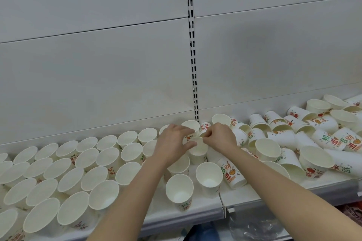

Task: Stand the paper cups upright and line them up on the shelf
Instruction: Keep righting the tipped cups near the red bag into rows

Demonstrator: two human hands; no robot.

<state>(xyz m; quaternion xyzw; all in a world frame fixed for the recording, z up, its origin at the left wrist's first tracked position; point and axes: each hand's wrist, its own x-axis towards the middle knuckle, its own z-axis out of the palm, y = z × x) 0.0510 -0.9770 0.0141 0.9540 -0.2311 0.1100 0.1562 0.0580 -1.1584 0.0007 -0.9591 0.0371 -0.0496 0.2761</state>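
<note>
Near the shelf's back edge: both hands on one upright cup (197,147).
Left hand (172,143): grip curled round its rim.
Right hand (220,137): grip pinching its rim.
Done: upright rows (78,164) toward the left end.
Left: toppled cups (313,133) toward the right end.

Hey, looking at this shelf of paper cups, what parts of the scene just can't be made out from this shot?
All in the head view:
- Cup between both hands: its lower wall, hidden by the left hand and right hand.
- Cups under the left forearm, covered by it.
- Upright rows: cut off by the left edge.
- Toppled pile: runs past the right edge.
- Bag below the shelf: contents blurred.
</note>
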